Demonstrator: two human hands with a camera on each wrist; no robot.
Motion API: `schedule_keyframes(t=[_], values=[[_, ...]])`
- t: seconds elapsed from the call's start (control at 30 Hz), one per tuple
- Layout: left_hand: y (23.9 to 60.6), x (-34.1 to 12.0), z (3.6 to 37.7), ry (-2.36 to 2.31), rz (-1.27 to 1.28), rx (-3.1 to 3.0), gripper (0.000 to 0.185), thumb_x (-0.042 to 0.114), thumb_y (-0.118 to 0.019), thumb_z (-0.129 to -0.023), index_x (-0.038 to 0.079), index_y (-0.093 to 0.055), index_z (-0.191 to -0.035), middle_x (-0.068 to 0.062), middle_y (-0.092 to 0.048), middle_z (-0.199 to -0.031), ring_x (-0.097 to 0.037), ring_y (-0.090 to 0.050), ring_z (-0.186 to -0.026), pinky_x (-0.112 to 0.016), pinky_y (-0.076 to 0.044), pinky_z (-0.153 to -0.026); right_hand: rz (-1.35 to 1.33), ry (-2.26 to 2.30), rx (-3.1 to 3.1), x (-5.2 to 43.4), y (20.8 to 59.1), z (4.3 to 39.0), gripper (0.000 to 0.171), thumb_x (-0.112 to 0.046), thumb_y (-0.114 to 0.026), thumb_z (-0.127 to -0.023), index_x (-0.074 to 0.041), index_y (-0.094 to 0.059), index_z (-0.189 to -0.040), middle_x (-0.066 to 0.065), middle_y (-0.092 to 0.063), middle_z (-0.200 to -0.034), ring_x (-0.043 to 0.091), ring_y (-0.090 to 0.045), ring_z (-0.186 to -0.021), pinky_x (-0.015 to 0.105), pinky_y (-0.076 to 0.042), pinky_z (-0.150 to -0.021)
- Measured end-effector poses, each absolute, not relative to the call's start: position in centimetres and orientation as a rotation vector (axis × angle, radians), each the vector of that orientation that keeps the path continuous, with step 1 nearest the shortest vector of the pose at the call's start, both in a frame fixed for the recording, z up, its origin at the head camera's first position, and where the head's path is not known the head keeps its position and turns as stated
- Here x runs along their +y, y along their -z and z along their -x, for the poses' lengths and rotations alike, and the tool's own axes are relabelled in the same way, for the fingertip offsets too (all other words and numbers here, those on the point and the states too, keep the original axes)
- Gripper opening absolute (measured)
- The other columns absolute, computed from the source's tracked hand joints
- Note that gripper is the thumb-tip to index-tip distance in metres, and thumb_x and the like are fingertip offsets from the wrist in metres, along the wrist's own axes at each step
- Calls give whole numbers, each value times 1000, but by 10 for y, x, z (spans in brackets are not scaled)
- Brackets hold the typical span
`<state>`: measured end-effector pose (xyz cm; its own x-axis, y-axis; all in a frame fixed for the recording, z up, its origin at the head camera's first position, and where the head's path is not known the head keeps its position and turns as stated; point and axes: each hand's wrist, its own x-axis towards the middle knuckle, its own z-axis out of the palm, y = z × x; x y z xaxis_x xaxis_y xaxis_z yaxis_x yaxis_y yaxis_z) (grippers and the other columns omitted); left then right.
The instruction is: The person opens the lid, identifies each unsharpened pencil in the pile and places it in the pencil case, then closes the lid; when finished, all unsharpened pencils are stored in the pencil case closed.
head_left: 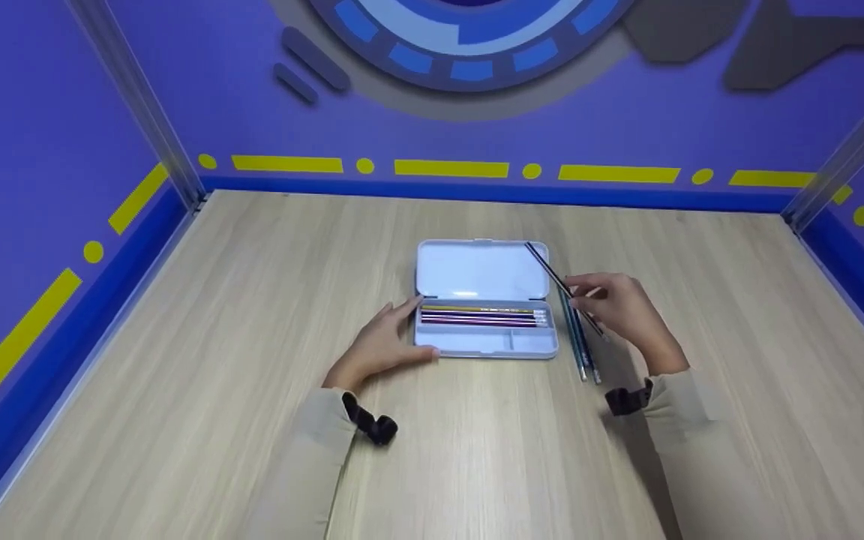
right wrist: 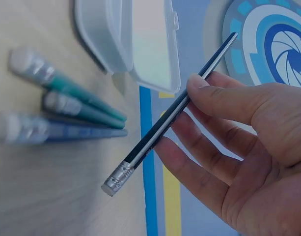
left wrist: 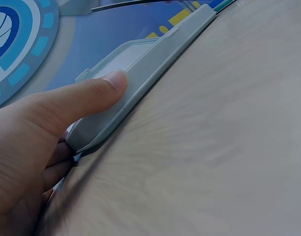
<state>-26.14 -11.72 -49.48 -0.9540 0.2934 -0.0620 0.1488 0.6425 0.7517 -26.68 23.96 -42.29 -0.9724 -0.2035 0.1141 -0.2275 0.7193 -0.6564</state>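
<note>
A white pencil case [head_left: 483,342] lies with its lid [head_left: 481,270] folded back on the table. Several pencils [head_left: 477,319], purple-striped and yellow, fill its long compartment. My left hand [head_left: 383,341] holds the left end of the case, the thumb [left wrist: 111,86] against its front wall and the fingers round the side. Between thumb and fingertips my right hand [head_left: 616,307] pinches a black pencil with silver stripes [right wrist: 165,115], raised at a slant beside the case, eraser end low and toward me. Under it, green and dark blue pencils [head_left: 580,345] lie on the table, erasers nearest me.
The front compartment [head_left: 466,340] of the case shows a bare white floor, with a small divided section at its right. Blue panels [head_left: 477,135] with yellow marks wall the wooden table [head_left: 289,262] at the back and sides.
</note>
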Motion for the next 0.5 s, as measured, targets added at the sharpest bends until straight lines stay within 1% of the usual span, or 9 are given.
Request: schedule_keyframes(t=[0.1, 0.23, 0.33, 0.5], values=[[495, -117, 261, -1205, -362, 2678, 103, 56, -81, -67, 27, -31, -152, -3, -33, -156, -36, -15, -147, -54, -18, -118, -420, -1085, -2852, 232, 420, 270, 33, 4, -66, -86, -4, -69, -118, 17, -70, -110, 28, -66, -89, 23, -54, -68], [494, -117, 261, -1212, -369, 2676, 103, 57, -81, -67, 27, -31, -151, -4, -33, -156, -36, -16, -147, -54, -19, -118, -467, -1047, -2847, 220, 417, 274, 32, 5, -65, -85, -5, -71, -115, 16, -70, -113, 28, -66, -91, 34, -57, -75], [494, -117, 261, -1216, -374, 2675, 103, 57, -81, -67, 26, -31, -151, -5, -33, -156, -36, -17, -147, -54, -19, -118, -521, -1013, -2834, 211, 415, 275, 31, 6, -66, -85, -6, -72, -113, 16, -71, -109, 27, -66, -90, 38, -57, -76], [493, -117, 261, -1216, -388, 2681, 103, 55, -81, -67, 24, -31, -152, -6, -34, -155, -35, -21, -146, -52, -21, -118, -637, -918, -2817, 197, 412, 276, 30, 6, -67, -83, -7, -74, -110, 13, -72, -95, 25, -66, -83, 38, -57, -72]])
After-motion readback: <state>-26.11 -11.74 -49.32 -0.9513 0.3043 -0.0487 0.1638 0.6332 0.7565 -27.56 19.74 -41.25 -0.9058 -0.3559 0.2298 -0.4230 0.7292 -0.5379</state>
